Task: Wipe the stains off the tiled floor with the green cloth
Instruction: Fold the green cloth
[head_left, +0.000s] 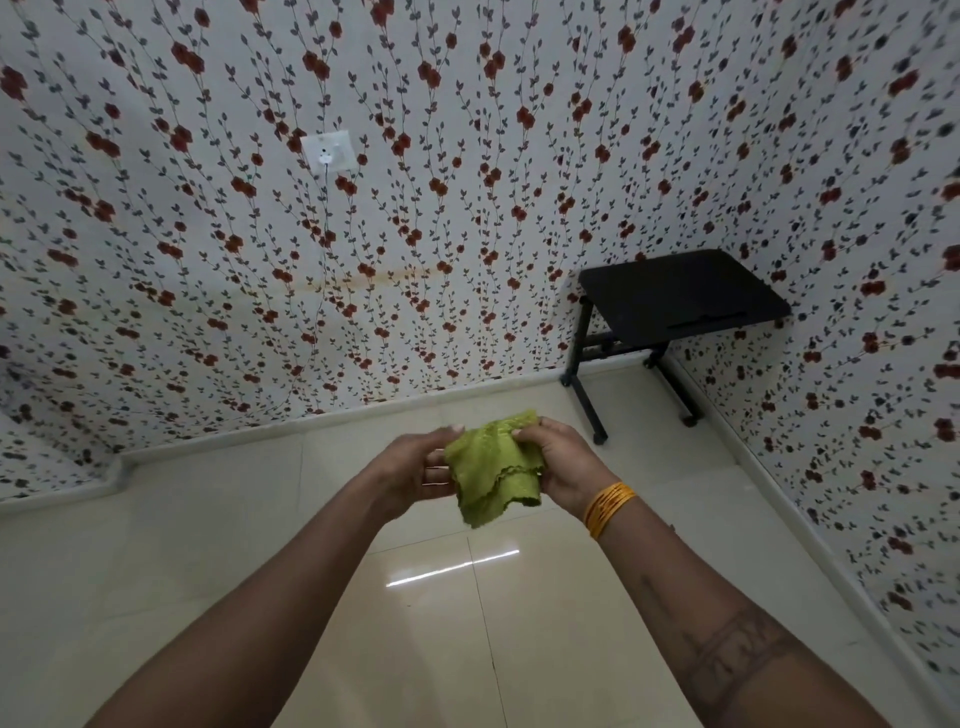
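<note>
A folded green cloth (493, 470) with scalloped edges hangs in the air between both my hands, well above the floor. My left hand (418, 465) holds its left side, fingers curled behind it. My right hand (563, 462), with orange bangles on the wrist, pinches its upper right corner. The cream tiled floor (441, 613) lies below, glossy, with a streak of reflected light. I cannot make out stains on it from here.
A small black folding table (680, 299) stands in the far right corner on thin legs. Flowered wallpaper covers the walls ahead and to the right, with a white socket (328, 150) and a cable hanging from it. A low ledge sits at the far left.
</note>
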